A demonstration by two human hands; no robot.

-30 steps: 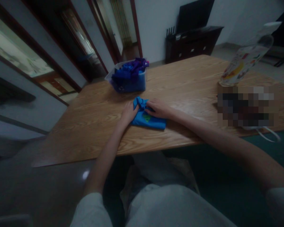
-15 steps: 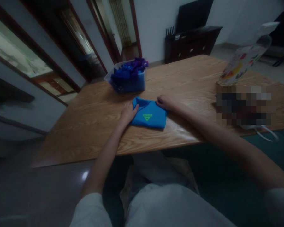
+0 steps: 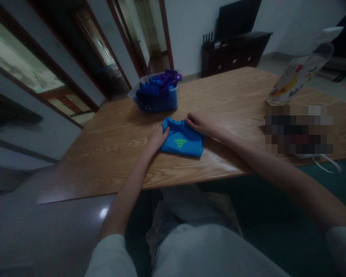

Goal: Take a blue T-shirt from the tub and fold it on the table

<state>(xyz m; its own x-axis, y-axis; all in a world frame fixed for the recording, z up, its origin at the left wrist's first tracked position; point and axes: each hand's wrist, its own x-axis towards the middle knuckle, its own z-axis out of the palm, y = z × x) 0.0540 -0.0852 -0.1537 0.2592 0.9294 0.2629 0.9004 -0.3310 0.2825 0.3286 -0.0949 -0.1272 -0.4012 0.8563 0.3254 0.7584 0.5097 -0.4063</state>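
Note:
A small folded blue garment (image 3: 182, 142) with a green triangle print lies near the front edge of the wooden table (image 3: 236, 92). My left hand (image 3: 157, 137) rests on the garment's left edge, its fingers curled onto the cloth. At the far right corner of the garment, my right hand (image 3: 198, 124) pinches the cloth with its fingers bent. Behind the garment stands a clear plastic tub (image 3: 157, 94) heaped with blue and purple cloth.
A clear plastic bottle (image 3: 301, 69) with a colourful label stands at the table's right. A blurred-out patch lies below it, with a white cord (image 3: 327, 163) hanging over the front edge. A dark cabinet (image 3: 233, 52) with a screen stands against the far wall.
One second ago the garment's far part was bunched under my right hand. It now lies flat and folded, and my right hand has shifted to its far right corner. My left hand stayed put.

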